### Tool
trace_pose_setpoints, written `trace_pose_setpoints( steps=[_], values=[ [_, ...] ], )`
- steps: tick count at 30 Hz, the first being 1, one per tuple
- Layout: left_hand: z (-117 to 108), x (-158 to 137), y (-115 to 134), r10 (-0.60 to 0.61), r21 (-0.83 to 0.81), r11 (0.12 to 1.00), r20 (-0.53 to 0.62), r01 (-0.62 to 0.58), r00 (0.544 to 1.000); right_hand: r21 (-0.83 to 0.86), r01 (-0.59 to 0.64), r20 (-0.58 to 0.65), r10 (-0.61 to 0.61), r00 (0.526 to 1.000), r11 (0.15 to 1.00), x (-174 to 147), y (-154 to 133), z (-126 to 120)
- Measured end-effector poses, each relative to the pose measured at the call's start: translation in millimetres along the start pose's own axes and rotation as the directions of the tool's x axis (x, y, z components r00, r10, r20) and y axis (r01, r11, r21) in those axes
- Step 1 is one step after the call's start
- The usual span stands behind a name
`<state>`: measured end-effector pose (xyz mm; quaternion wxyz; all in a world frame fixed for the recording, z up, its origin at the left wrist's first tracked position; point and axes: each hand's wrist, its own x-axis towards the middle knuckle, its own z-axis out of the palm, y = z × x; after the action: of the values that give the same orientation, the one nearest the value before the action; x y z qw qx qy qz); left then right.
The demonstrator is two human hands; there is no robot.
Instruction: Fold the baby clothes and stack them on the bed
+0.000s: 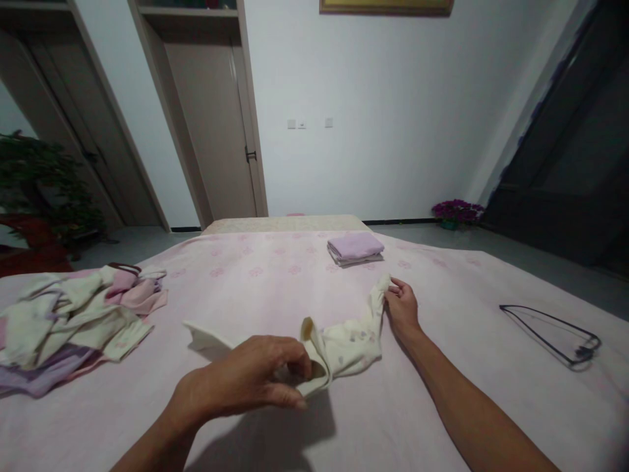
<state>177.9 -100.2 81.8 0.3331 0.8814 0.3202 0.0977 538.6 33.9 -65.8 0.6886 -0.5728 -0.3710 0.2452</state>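
A small cream garment [351, 344] with a faint print lies bunched across the pink-white bedsheet in front of me. My left hand [260, 373] is at its near left part, fingers curled into a raised fold and the thumb below. Part of the cloth sticks out to the left behind that hand, and a shadow falls beneath. My right hand [403, 307] pinches the garment's narrow far end, which looks like a sleeve. The left fingertips are partly hidden by the cloth.
A heap of clothes [73, 321] lies at the left. Beyond my hands is a folded lilac stack [356, 248]. Black-framed glasses or a similar wire loop [550, 334] rests at the right. Purple flowers [457, 211] stand on the floor by the wall.
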Motion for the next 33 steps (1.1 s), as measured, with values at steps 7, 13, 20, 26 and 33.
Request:
trace_pose_setpoints(
  steps=[7, 13, 20, 26, 33],
  values=[
    [-6.7, -4.4, -17.3, -0.064, -0.05, 0.996, 0.124, 0.07, 0.99, -0.388, 0.675, 0.496, -0.475, 0.727, 0.627, -34.8, -26.8, 13.1],
    [9.7, -6.1, -33.0, -0.218, 0.296, 0.932, -0.001, 0.208, 0.976, -0.28, 0.754, 0.887, -0.141, 0.441, 0.595, -65.0, -40.9, 24.1],
    [-1.7, -5.9, -58.1, -0.286, 0.202, 0.931, -0.109, 0.303, 0.952, -0.27, 0.631, 0.81, -0.183, 0.557, 0.727, -53.3, -46.7, 18.2],
    [-27.3, -5.1, -77.7, -0.265, -0.071, 0.963, -0.431, 0.261, 0.863, -0.201, 0.45, 0.461, -0.322, 0.827, 0.87, -39.6, -48.9, 23.0],
    [-17.8, 8.5, -106.7, -0.389, -0.379, 0.908, -0.609, 0.178, 0.691, -0.327, 0.573, 0.512, -0.368, 0.776, 0.751, -37.5, -44.7, 19.3]
  ],
)
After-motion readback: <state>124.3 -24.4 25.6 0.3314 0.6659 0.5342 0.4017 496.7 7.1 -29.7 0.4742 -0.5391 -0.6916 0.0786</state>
